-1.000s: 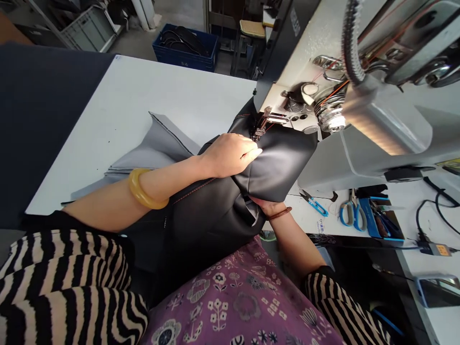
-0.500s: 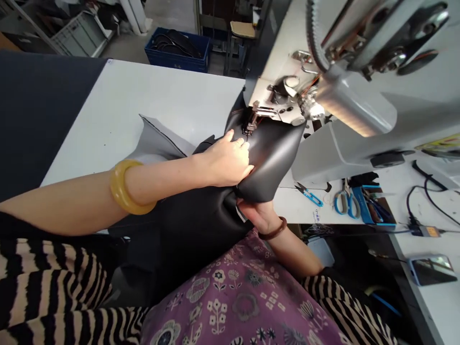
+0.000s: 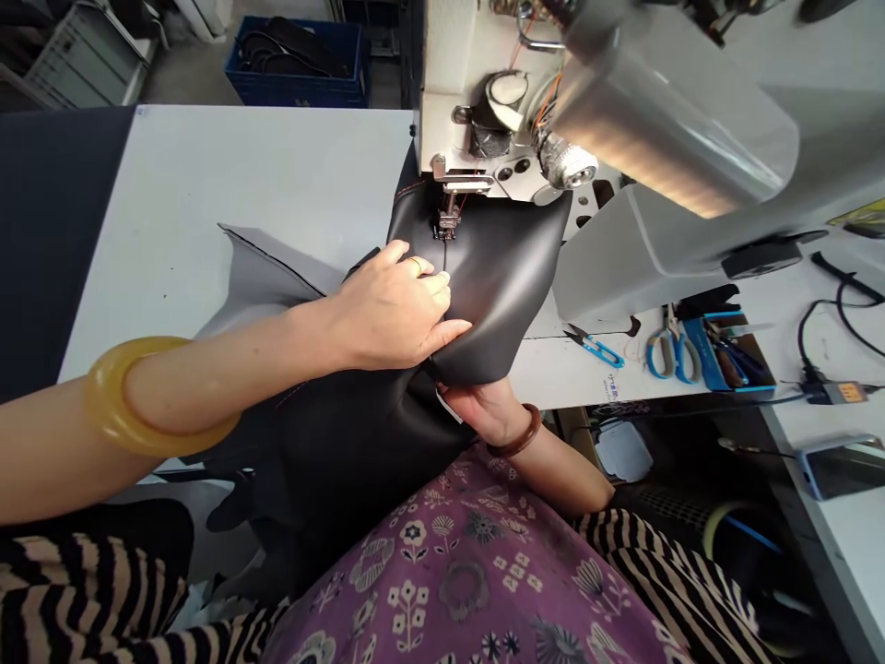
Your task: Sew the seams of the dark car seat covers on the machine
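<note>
A piece of black leather (image 3: 494,277) lies under the presser foot (image 3: 448,221) of a sewing machine (image 3: 449,120), with a seam line running from the foot toward me. My left hand (image 3: 394,309) rests on top of the leather just in front of the foot, fingers spread along the seam and thumb out to the side. Below it, my right hand (image 3: 484,406) grips the leather's near edge from underneath; its fingertips are hidden beneath the material. More leather hangs over the table edge onto my lap, and a grey-backed flap (image 3: 269,267) sticks up on the left.
Blue thread snips (image 3: 598,349), blue-handled scissors (image 3: 672,355) and a blue tool box (image 3: 733,355) lie right of the machine. A phone (image 3: 843,466) is at the far right. Beyond the white table (image 3: 277,157) stands a blue crate (image 3: 297,83) with black pieces inside.
My view has shifted, so the machine appears more upright and further left. Both hands keep their places on the leather; my left thumb is stretched out a little more.
</note>
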Demonstrator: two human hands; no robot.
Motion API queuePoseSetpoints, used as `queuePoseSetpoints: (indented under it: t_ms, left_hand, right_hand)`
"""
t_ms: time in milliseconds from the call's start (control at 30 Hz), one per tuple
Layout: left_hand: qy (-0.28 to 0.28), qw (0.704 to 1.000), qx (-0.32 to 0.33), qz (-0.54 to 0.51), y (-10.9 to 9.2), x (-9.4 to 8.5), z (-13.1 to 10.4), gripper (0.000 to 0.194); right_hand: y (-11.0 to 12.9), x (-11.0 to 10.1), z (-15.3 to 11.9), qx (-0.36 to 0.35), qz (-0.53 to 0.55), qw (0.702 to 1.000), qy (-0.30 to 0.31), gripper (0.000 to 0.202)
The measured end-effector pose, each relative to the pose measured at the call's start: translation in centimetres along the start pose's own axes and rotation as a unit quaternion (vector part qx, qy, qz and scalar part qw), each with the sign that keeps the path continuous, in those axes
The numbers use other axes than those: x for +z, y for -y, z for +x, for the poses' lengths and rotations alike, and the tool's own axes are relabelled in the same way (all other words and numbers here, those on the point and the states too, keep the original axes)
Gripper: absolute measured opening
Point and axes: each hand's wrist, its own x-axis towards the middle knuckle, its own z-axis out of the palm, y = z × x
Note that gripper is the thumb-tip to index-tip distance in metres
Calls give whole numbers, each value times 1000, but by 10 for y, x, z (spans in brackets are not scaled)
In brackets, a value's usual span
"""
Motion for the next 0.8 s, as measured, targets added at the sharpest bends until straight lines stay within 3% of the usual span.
queuePoseSetpoints:
  t_ms: [267,433,600,800]
  left_hand:
    - [9,999,-23,-25,-1,-5,7,56]
    - [6,1000,-10,-21,3,-3,8,61]
    - [-26,998,-10,-51,7,2,10,58]
    - [-59,991,-27,-117,11,6,14,57]
  right_hand:
    - [17,15,-2,42,-5,999,8,30]
    - [22,19,5,54,30,997,-35,27]
    - [28,26,9,46,45,997,40,30]
    - [34,31,13,32,40,998,38,29]
